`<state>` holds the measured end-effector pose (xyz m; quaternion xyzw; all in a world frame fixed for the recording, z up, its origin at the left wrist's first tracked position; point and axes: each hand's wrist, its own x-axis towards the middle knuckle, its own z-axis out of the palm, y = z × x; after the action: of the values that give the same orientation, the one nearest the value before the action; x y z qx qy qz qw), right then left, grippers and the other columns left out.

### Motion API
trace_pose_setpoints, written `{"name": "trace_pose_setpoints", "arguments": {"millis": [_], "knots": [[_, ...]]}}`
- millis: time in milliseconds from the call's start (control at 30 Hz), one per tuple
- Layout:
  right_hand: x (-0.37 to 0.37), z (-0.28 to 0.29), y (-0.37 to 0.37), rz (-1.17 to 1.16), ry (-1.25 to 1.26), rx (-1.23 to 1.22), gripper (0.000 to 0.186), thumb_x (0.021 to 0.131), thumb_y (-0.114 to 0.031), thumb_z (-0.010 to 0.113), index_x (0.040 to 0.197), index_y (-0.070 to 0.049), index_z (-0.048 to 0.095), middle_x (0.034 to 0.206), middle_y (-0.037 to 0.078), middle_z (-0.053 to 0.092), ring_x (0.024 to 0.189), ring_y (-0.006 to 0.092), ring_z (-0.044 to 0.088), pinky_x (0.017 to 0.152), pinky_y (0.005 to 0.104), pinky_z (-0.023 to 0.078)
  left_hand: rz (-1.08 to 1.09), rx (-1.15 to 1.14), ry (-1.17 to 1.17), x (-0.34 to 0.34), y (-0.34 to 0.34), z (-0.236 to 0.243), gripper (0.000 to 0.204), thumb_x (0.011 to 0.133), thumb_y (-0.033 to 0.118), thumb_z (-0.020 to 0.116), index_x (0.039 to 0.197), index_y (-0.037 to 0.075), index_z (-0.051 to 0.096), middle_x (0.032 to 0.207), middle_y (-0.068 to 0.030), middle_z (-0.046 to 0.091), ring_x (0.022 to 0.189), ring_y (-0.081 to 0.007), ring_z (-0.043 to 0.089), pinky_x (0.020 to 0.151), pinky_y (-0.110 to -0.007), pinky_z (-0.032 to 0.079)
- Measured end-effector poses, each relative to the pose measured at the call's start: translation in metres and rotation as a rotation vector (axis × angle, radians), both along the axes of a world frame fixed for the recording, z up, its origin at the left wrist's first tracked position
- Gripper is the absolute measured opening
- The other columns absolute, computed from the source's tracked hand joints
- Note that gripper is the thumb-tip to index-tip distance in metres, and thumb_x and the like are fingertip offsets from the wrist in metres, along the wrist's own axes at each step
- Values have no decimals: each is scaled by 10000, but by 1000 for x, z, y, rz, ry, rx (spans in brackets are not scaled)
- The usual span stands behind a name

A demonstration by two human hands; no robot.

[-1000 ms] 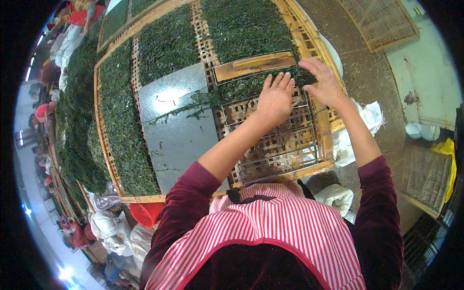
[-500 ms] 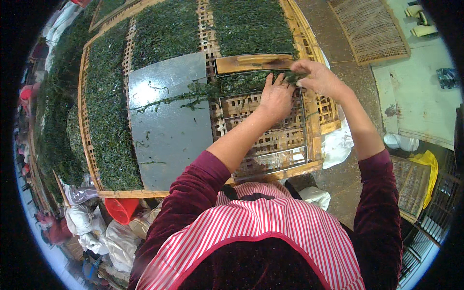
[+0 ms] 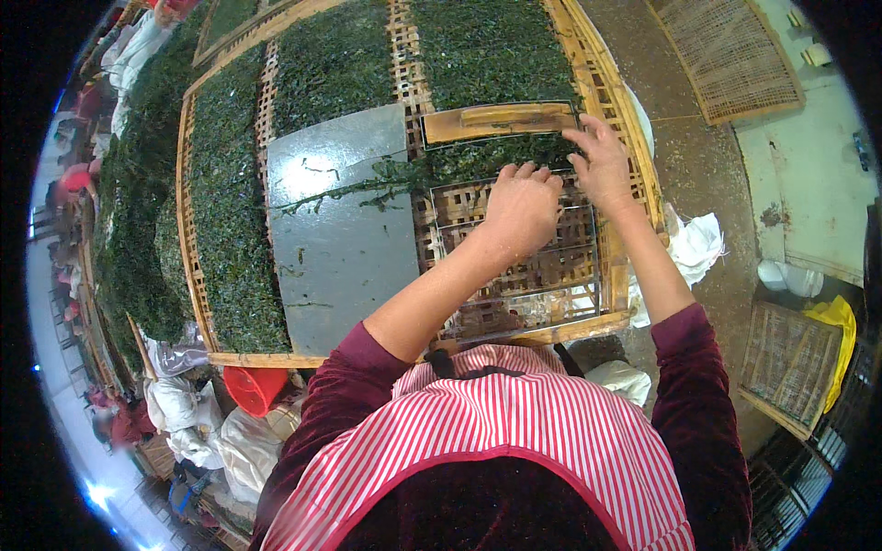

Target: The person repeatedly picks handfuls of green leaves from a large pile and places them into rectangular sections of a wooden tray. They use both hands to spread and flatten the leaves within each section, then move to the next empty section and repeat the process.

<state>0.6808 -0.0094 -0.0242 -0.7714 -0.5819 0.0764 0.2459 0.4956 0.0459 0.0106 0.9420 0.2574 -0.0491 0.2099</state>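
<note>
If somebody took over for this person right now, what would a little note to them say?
Left hand: fingers curled, resting on the wire frame at the edge of the green leaves.
Right hand: open, fingers spread on the leaves beside the wooden scraper.
Done: the grey sheet and the near part of the frame lie mostly bare.
Left: leaves cover the bamboo rack further out.

Dark maroon velvet sleeves (image 3: 698, 386); red-and-white striped apron (image 3: 514, 432).

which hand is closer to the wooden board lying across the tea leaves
Right. The right hand reaches up just below the wooden board's right end, nearly touching it. The left hand sits lower, over the wire frame, farther off.
</note>
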Motion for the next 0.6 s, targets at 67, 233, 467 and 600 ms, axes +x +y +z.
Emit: {"name": "trace_pose_setpoints", "arguments": {"millis": [67,233,467,600], "knots": [[-4,3,1,32,-153,-100,368,844,-58,693,1190,-182,680,1397,94,523,1273,318,517,1054,490,412,25,84,-109,1,-1,-7,498,889,270,627,1333,53,564,1433,-162,533,1382,-344,441,1162,-499,291],[-15,5,-11,100,-250,-28,367,895,-98,634,1261,-122,649,1483,67,469,1410,307,380,1153,552,248,-20,227,-241,4,15,-45,584,881,288,646,1393,44,508,1499,-144,470,1420,-307,396,1184,-491,263],[-58,36,-4,60,-465,-409,413,909,-229,643,1294,-82,620,1520,66,440,1451,304,332,1152,628,204,270,-552,-713,-19,50,-33,472,899,320,654,1294,64,624,1255,-186,657,1163,-294,635,1021,-424,466],[-117,58,40,263,-235,-163,515,857,-280,716,1319,-83,600,1497,96,464,1445,310,340,1165,584,229,826,-544,-1134,-92,45,-27,289,909,121,621,1184,44,665,1035,-127,720,958,-223,687,867,-338,531]]}}
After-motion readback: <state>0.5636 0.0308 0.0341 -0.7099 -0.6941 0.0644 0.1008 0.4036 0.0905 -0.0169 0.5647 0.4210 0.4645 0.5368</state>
